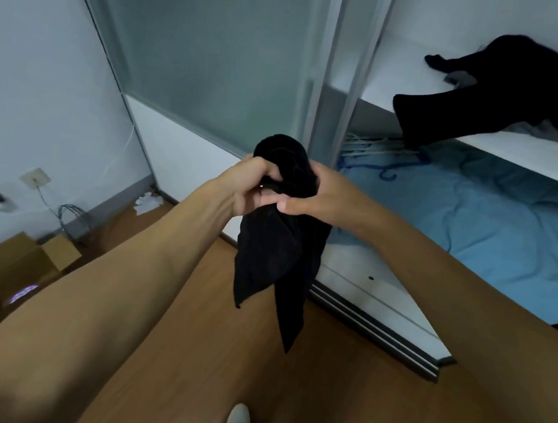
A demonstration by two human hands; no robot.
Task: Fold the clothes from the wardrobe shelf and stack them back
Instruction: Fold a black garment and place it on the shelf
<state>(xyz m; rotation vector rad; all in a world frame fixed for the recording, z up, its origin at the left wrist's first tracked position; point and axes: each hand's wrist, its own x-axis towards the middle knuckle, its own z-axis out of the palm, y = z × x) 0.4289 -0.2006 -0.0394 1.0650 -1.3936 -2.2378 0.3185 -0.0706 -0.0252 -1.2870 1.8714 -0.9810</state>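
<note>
A person's left hand (251, 187) and right hand (313, 199) together clutch a bunched black garment (271, 258) in mid-air before the wardrobe, apparently gathering it to fold. Other dark clothes (524, 96) drape over the white shelf (524, 159) front edge.

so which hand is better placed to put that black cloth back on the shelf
Right, probably. Both the left hand and right hand grip the black cloth, but the white shelf lies to the right, nearer that hand.
</note>
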